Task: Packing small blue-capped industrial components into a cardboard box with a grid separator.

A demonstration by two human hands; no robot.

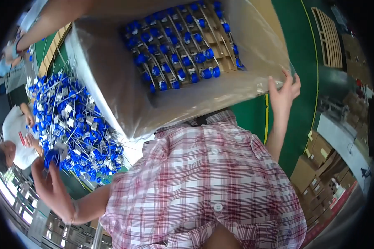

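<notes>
Raised at the lower left, my left hand has its fingers closed around a round blue ribbed part with a white tag. It is beside a big heap of similar blue parts with white tags and thin metal rods. In front of me stands an open carton lined with clear plastic. Inside, blue parts with rods lie in slanted rows. My right hand grips the liner's edge at the carton's near right corner, thumb and fingers spaced along it.
Another person's arm reaches in along the carton's far left side. A co-worker in white sits or stands beyond the heap, holding something red. A wooden pallet lies at the far right on the green floor; stacked cartons stand at right.
</notes>
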